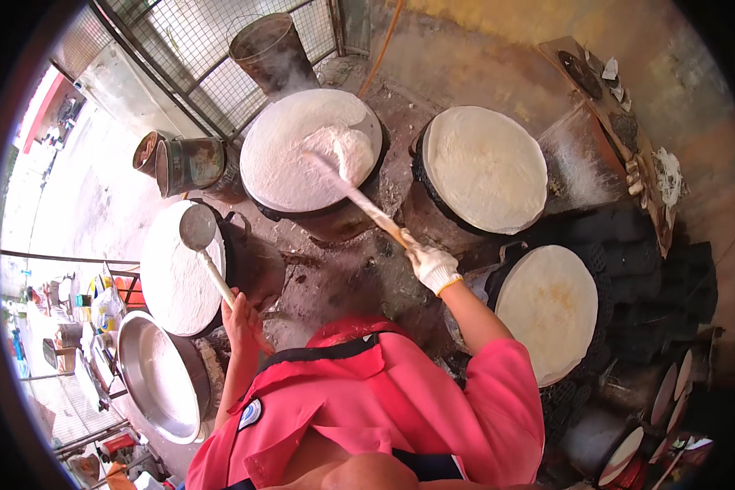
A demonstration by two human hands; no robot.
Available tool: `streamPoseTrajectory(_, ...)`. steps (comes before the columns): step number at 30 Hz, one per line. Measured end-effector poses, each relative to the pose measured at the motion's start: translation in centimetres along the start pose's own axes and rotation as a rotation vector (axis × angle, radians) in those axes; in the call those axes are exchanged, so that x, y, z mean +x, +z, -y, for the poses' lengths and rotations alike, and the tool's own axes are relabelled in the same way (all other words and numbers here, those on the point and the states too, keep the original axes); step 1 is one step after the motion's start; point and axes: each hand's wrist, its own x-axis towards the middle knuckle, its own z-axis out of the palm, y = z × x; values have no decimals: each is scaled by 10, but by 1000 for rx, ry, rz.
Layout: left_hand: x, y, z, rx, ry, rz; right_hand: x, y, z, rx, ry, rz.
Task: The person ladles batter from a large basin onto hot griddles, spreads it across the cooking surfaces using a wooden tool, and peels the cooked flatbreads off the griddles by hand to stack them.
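My right hand [429, 261], in a white knitted glove, is closed on a long wooden spreading stick [351, 193], whose far end lies in wet white batter [343, 149] on the top middle round griddle [282, 131]. My bare left hand [241, 322] grips the pale handle of a metal ladle [196, 227], held over the batter-covered left griddle [171, 282]. Thin round sheets cover the upper right griddle [483, 163] and the lower right griddle [545, 314].
A steel basin [151, 371] stands at lower left. Rusty buckets [189, 163] and a mesh fence [196, 45] line the back. A cluttered plank [616, 139] runs along the right wall, above stacked dark briquettes [661, 294]. More round pans [625, 453] lie at lower right.
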Motion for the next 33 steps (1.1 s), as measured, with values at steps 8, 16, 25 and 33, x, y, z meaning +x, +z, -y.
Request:
streamPoseTrajectory(8,-10,26,10,43,-59,-71,134,-107,61,126,275,99)
streamPoseTrajectory(16,-14,79,-8,99,-124,-70,213,-61,73,578,81,-160)
streamPoseTrajectory(25,25,94,-4,128,-190,98,144,79,139,1456,-121,28)
streamPoseTrajectory(33,91,138,-23,-27,-314,193,186,30,42,766,-87,-273)
